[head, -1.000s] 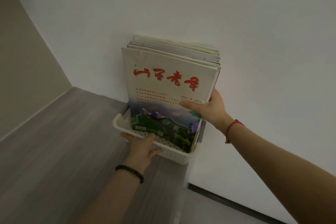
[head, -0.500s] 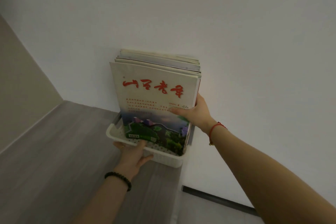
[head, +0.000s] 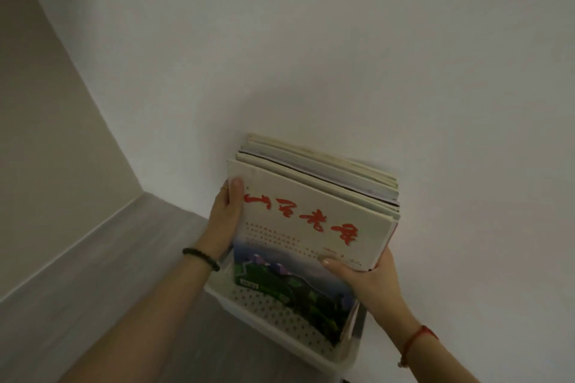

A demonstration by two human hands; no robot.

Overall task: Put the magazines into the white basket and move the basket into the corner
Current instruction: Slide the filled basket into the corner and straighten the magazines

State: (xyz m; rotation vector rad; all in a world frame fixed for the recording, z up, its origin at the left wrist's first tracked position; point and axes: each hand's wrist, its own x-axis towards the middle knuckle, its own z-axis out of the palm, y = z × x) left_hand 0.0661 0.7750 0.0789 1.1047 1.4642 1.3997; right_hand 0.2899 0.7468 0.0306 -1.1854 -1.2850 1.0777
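Several magazines [head: 311,214] stand upright in the white perforated basket [head: 264,317], leaning back against the white wall. The front cover shows red lettering above a green landscape picture. My left hand [head: 225,214] grips the stack's left edge, thumb on the front cover near its top corner. My right hand [head: 367,277] holds the right edge lower down, thumb across the cover. The basket sits on the grey surface close to the wall; its far side is hidden behind the magazines.
The white wall [head: 342,56] rises straight behind the basket. A beige wall [head: 46,134] meets it at a corner to the left. The grey wood-grain surface [head: 93,289] stretches from the basket toward that corner.
My left hand has let go of the basket's front rim and risen to the left edge of the magazines. The view has tilted, so the basket now sits lower and further right.
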